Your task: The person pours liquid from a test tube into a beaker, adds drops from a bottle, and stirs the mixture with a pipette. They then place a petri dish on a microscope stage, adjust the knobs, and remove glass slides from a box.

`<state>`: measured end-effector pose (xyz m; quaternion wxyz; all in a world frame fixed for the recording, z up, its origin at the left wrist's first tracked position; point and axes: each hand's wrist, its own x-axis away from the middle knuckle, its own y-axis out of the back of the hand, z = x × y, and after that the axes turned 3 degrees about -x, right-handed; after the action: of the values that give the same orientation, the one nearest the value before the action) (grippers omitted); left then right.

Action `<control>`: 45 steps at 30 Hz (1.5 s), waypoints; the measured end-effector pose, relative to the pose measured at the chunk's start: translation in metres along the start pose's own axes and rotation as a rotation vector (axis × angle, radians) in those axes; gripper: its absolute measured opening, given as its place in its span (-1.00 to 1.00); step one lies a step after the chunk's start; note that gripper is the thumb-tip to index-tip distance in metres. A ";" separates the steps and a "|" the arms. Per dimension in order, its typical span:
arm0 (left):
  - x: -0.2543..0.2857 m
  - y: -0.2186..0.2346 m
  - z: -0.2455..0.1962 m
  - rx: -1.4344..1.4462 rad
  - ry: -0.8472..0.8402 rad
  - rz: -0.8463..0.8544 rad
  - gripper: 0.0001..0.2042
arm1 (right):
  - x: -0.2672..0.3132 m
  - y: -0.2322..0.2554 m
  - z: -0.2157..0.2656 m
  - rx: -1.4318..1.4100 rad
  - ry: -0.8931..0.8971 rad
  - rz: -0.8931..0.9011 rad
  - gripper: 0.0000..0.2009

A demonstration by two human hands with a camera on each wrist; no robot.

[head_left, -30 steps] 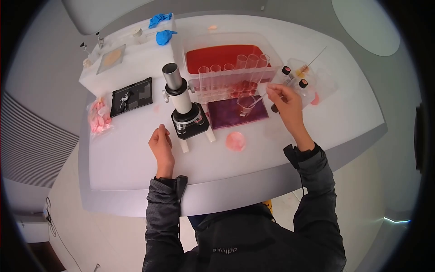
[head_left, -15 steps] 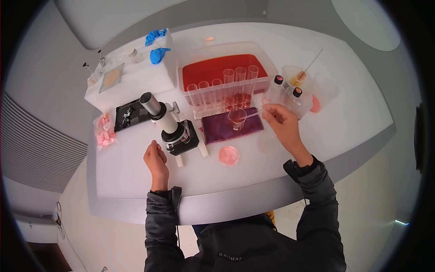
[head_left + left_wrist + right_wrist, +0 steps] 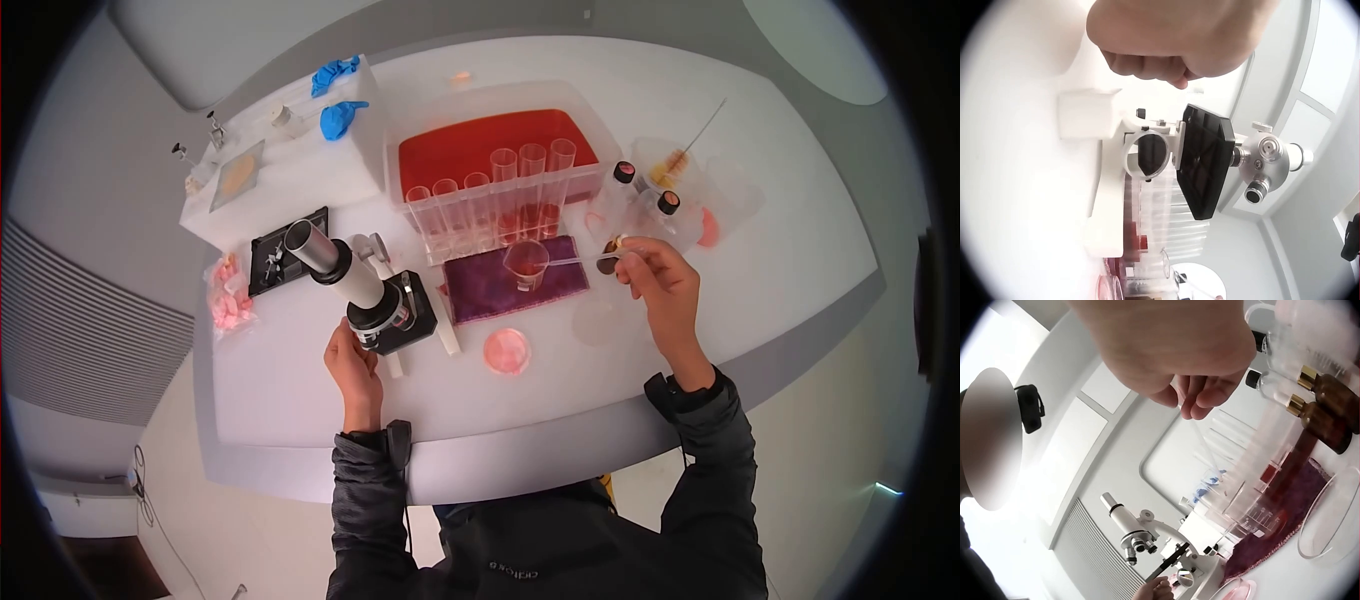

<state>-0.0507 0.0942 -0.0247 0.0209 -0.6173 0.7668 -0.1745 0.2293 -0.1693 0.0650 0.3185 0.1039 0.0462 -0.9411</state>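
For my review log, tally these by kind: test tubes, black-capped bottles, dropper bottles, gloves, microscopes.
Clear cylindrical test tubes: 6
Clear black-capped bottles: 2
Brown glass dropper bottles with gold collars: 2
Crumpled blue gloves: 2
White-and-black microscope: 1
Total: 13

Dk gry/blk jkt (image 3: pixel 590 560), long slvs (image 3: pixel 372 500), slightly wrinkled; pale chest lettering (image 3: pixel 513 571), too sm to read; blk cuffs (image 3: pixel 692 392) w/ dk wrist units (image 3: pixel 398 442); thin dk cord (image 3: pixel 408 530) by L slv; blk boxy head unit (image 3: pixel 1030 409); yellow bit (image 3: pixel 607 487) nr waist
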 end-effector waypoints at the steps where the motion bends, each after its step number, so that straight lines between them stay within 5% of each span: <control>1: 0.001 -0.003 -0.001 -0.007 -0.004 0.001 -0.70 | 0.000 -0.001 0.000 0.008 -0.001 0.002 -0.80; 8: 0.003 -0.005 -0.001 -0.017 -0.008 0.015 -0.70 | -0.001 -0.013 -0.009 0.187 -0.005 0.077 -0.80; 23: 0.006 -0.006 0.002 0.003 -0.012 0.023 -0.71 | 0.057 0.046 -0.008 -0.063 -0.307 -0.253 -0.80; 45: 0.002 0.001 0.005 -0.005 -0.037 0.020 -0.71 | 0.065 0.064 -0.039 0.101 -0.465 -0.072 -0.75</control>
<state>-0.0505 0.0911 -0.0290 0.0354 -0.6128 0.7728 -0.1611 0.2248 -0.2521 0.0107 0.2814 -0.1013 -0.0719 -0.9515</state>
